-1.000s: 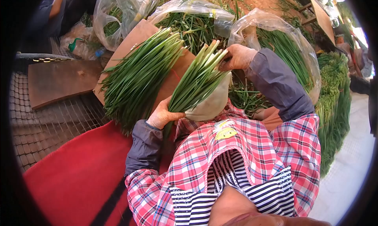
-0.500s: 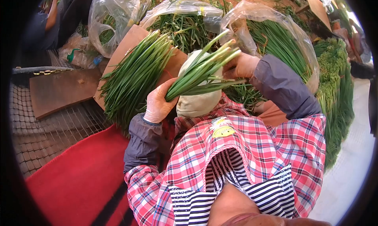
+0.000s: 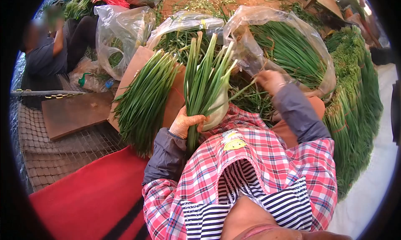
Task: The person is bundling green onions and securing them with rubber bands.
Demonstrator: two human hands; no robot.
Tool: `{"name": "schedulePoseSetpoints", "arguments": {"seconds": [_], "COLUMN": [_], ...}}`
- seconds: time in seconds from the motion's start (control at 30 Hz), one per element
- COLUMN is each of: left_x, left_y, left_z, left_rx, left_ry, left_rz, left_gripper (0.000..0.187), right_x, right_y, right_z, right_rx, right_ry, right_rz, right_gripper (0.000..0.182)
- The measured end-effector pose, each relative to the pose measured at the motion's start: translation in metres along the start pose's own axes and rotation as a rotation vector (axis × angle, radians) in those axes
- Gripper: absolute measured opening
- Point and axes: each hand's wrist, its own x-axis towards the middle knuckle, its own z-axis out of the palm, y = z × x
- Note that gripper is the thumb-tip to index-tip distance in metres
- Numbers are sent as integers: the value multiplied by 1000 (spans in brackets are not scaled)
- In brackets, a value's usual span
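My left hand (image 3: pixel 186 122), in a thin translucent glove, is wrapped round the lower part of a bunch of green stalks (image 3: pixel 202 81), whose pale ends point up and fan out. To the right, my right hand (image 3: pixel 270 82) has its fingers closed at a thin stalk (image 3: pixel 246 90) that slants down toward the bunch. A larger pile of the same stalks (image 3: pixel 146 98) lies left of my left hand on a brown board (image 3: pixel 173 100). Behind the held bunch a pale rounded cloth-like thing (image 3: pixel 218 108) partly shows.
Clear plastic bags (image 3: pixel 292 16) of green stalks stand ahead. Bundled flowering stalks (image 3: pixel 355 98) line the right side. Another board (image 3: pixel 77 113) lies on netting (image 3: pixel 62 150) at the left, near a red cloth (image 3: pixel 92 190). Another person (image 3: pixel 46 56) sits at the far left.
The held bunch has turned from slanting right to nearly upright. My left hand has moved lower, and my right hand has moved right and down, away from the bunch's pale ends.
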Motion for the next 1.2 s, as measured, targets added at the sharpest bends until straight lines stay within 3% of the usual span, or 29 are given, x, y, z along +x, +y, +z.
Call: {"name": "schedulePoseSetpoints", "arguments": {"seconds": [0.07,0.13,0.17,0.2,0.3,0.33,0.43,0.53,0.6,0.63,0.7,0.8,0.83,0.87,0.93,1.17,1.2], "left_x": [-5,-10,-13,-15,-22,-23,-27,-31,-38,-44,-61,-82,-88,-91,-81,-5,-5], "left_y": [1,3,3,3,11,9,13,19,22,26,50,72,83,92,100,101,101], "left_z": [-7,-17,-25,-35,-40,-43,-36,-31,-36,-38,-42,-81,-92,-111,-140,-196,-200], "left_rx": [-47,-36,-64,-90,-139,-152,-115,-39,13,37,218,403,487,581,715,944,913], "left_ry": [8,1,-21,-41,-47,-33,12,-12,8,24,94,107,135,165,183,213,203], "left_rz": [5,42,49,55,91,89,86,89,43,19,-31,43,89,-46,-72,-173,-143], "left_gripper": [29,30,28,26,26,26,29,35,36,36,42,46,48,49,47,34,32], "right_x": [-7,-8,-1,-15,-31,-35,-21,5,28,37,44,31,37,42,54,107,108], "right_y": [22,58,106,105,66,29,-56,-104,-142,-158,-194,-252,-257,-260,-266,-262,-265], "right_z": [-31,-58,-43,-46,-35,-42,-39,-5,-4,4,4,-2,12,28,57,78,70], "right_rx": [-55,-279,-603,-773,-616,-353,468,924,1140,1328,1407,1527,1517,1507,1504,1260,1105], "right_ry": [245,64,-154,-464,-644,-521,-802,-804,-812,-796,-676,-597,-616,-635,-654,-749,-792], "right_rz": [29,190,177,102,1,-86,-89,-264,-273,-382,-335,-268,-217,-109,79,145,152], "right_gripper": [19,18,20,29,52,60,72,87,95,88,87,54,53,51,46,48,49]}}
